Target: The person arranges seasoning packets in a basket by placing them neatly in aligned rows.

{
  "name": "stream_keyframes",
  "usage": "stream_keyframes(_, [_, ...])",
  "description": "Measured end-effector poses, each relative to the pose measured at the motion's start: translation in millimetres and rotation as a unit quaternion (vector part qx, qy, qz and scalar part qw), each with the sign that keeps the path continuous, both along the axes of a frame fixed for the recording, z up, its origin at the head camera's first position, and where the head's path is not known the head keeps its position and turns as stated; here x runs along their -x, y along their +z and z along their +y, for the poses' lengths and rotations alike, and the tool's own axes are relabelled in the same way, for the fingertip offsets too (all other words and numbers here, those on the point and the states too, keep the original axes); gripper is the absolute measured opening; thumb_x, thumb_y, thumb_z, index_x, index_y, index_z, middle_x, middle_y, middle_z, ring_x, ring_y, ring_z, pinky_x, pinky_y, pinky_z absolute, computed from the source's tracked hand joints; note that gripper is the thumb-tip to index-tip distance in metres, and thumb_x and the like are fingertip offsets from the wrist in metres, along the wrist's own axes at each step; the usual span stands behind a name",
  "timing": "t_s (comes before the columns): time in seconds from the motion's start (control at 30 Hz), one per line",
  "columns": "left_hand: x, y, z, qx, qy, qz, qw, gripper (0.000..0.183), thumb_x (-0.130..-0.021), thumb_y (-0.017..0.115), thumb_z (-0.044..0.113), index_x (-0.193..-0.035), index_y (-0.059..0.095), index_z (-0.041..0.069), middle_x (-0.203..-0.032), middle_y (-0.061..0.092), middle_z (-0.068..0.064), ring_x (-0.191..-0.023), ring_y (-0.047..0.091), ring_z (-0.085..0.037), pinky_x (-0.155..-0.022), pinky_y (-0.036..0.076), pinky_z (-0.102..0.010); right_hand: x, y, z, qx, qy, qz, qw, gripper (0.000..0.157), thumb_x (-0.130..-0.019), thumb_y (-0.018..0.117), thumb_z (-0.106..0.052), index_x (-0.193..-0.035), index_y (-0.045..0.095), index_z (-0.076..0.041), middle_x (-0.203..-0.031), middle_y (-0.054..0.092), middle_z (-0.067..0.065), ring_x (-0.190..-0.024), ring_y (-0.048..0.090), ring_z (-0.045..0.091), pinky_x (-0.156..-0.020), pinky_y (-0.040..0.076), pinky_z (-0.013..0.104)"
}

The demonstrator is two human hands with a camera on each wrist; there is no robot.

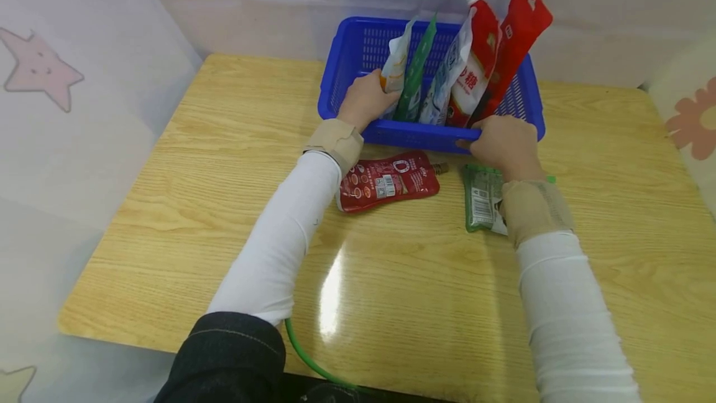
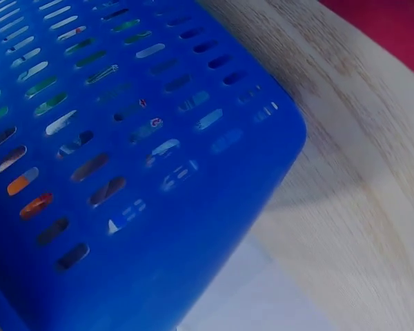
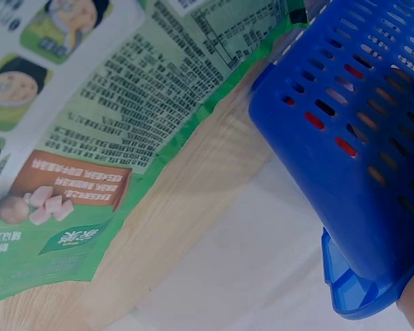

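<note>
A blue plastic basket (image 1: pixel 414 137) stands at the table's back edge, holding several upright packets. My left hand (image 1: pixel 365 102) reaches over its front left rim and pinches a white and orange packet (image 1: pixel 397 61) between thumb and fingers. My right hand (image 1: pixel 506 142) grips the front rim near the right corner, thumb outside. Beside the pinched packet stand a green packet (image 1: pixel 416 73), a white and blue packet (image 1: pixel 444 86), a red and white spouted pouch (image 1: pixel 472 73) and a tall red packet (image 1: pixel 514 36). The left wrist view is mostly the basket's slotted wall (image 2: pixel 193 227).
On the wooden table (image 1: pixel 224 160), a dark red spouted pouch (image 1: pixel 391 182) lies flat in front of the basket. A green and white packet (image 1: pixel 483 201) lies partly under my right wrist. A green cable (image 1: pixel 307 356) runs by the near edge. Pale fabric (image 1: pixel 252 11) hangs behind.
</note>
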State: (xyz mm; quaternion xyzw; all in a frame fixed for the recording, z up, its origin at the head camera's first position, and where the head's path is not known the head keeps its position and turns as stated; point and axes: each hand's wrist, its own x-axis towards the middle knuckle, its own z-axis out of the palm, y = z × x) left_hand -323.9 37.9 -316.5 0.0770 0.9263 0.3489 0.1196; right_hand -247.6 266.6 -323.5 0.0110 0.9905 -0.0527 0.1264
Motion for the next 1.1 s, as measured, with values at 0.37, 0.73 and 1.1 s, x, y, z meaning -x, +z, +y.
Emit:
stream_keyframes(0.37, [-3.2,-5.8,2.4,0.014,0.050,0.070,0.9962,0.044,-0.097,0.050,0.042,-0.119,0.058,0.005,-0.111,0.068,-0.009,-0.084,0.062,-0.018,-0.071,0.050,-0.029,1.1,-2.3,0.6,0.014,-0.011,-0.008,1.000,0.058,-0.090,0.056,-0.046,-0.126,0.059,-0.001,-0.065,0.060,0.012,-0.084,0.055,0.035,-0.072,0.043,0.048])
stream_keyframes(0.73, [-4.3,-8.5,4.9,0.026,0.046,0.131,0.9900,0.031,-0.097,0.050,0.030,-0.090,0.067,0.005,-0.090,0.070,-0.008,-0.070,0.058,-0.017,-0.062,0.049,-0.030,0.8,-2.8,1.1,0.010,-0.007,0.000,1.000,0.056,-0.089,0.056,-0.045,-0.124,0.061,0.000,-0.062,0.056,0.010,-0.079,0.055,0.033,-0.069,0.043,0.045])
stream_keyframes(1.1, [-2.1,-9.7,6.5,0.044,0.038,0.136,0.9890,0.044,-0.103,0.037,0.037,-0.099,0.066,0.004,-0.079,0.060,-0.006,-0.069,0.056,-0.018,-0.060,0.044,-0.030,-0.8,-1.7,0.6,0.006,-0.006,0.006,1.000,0.057,-0.090,0.055,-0.044,-0.129,0.057,-0.002,-0.062,0.057,0.010,-0.078,0.056,0.033,-0.065,0.044,0.043])
